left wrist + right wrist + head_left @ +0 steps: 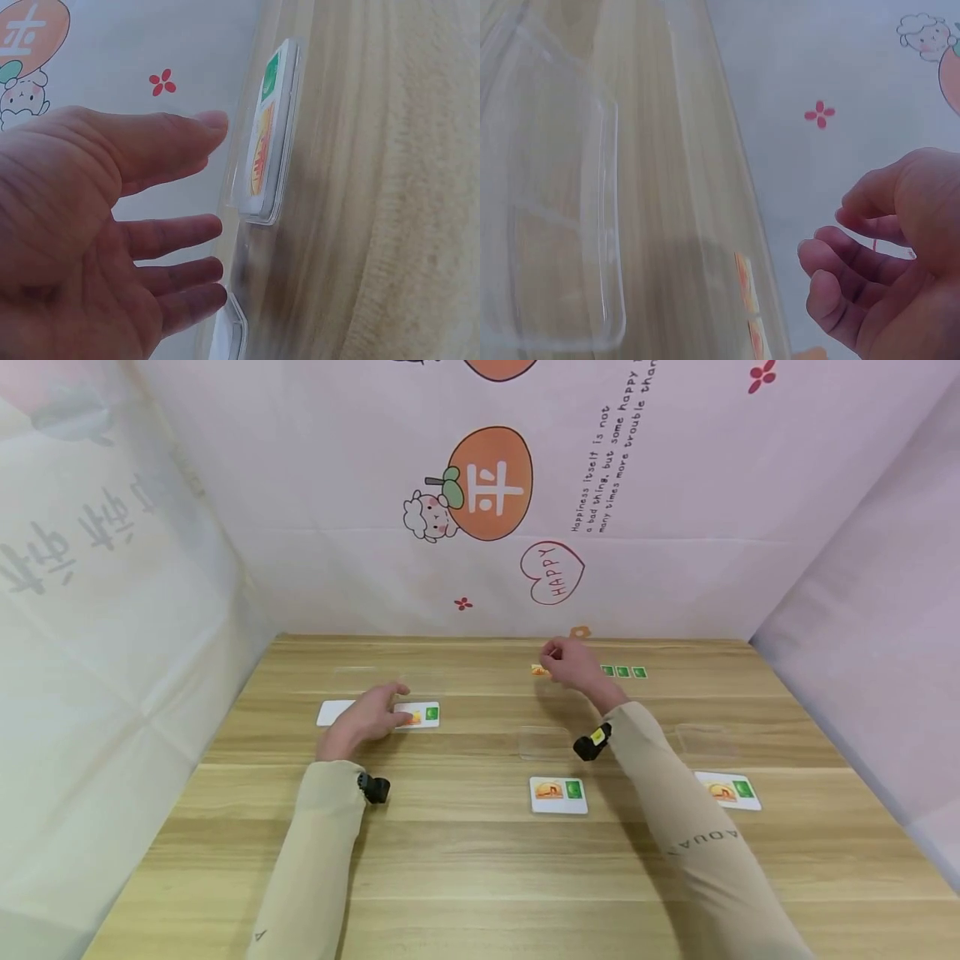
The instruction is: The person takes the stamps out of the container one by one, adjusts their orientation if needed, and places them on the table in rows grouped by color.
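Note:
My left hand hovers over a white case with an orange picture sticker and a green sticker on its face. In the left wrist view its fingers are spread, and the stickered case lies just beyond the thumb. Another white case, plain on the part that shows, is partly covered by this hand. At the back of the table, my right hand has loosely bent fingers with nothing visible between them. Beside its fingertips are small orange stickers; green stickers lie to its right.
Two more stickered white cases, one front centre and one at the right, lie on the wooden table. Clear plastic lids rest behind them, with others behind the left cases. A printed cloth stands along the back.

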`<state>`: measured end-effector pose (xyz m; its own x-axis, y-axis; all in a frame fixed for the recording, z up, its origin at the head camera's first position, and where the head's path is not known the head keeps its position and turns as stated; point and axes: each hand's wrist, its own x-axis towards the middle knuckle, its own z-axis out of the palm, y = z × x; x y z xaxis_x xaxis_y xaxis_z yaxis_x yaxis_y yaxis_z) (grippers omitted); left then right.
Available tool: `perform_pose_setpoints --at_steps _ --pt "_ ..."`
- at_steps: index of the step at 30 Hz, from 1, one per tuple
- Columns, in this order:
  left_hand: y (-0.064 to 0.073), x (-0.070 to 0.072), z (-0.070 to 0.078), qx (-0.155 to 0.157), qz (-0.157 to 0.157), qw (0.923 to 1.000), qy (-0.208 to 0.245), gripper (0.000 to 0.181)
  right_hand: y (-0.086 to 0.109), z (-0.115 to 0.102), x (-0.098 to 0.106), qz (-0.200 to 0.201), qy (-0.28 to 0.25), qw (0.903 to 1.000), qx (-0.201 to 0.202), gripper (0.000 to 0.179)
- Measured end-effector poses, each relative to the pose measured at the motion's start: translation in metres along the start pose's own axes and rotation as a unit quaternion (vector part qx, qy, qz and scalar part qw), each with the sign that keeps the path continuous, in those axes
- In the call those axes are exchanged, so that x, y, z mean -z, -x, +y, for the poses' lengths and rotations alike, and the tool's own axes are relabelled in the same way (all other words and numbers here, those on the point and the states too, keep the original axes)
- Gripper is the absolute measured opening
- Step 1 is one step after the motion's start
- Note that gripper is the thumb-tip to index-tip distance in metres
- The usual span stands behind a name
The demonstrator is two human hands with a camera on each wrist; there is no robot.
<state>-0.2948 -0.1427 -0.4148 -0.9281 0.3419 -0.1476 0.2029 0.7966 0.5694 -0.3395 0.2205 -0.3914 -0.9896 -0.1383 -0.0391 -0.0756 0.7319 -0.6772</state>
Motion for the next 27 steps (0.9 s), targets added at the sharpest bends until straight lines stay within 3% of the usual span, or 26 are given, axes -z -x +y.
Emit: perform_pose_setpoints --at_steps 10,19,27 --pt "-0.001 -0.001 0.006 0.000 -0.009 0.9985 -0.054 0.056 -0.005 -0.018 -0.020 -0.016 -0.005 0.9994 0.030 0.024" --pt "0.002 -0.002 0.009 0.022 -0.033 0.9983 -0.043 0.060 0.001 -0.044 -0.039 -0.046 -0.013 0.9973 0.056 0.025" --pt "0.003 -0.004 0.009 0.027 -0.030 0.9978 -0.052 0.062 0.005 -0.071 -0.060 -0.084 -0.013 0.9935 0.076 0.026"
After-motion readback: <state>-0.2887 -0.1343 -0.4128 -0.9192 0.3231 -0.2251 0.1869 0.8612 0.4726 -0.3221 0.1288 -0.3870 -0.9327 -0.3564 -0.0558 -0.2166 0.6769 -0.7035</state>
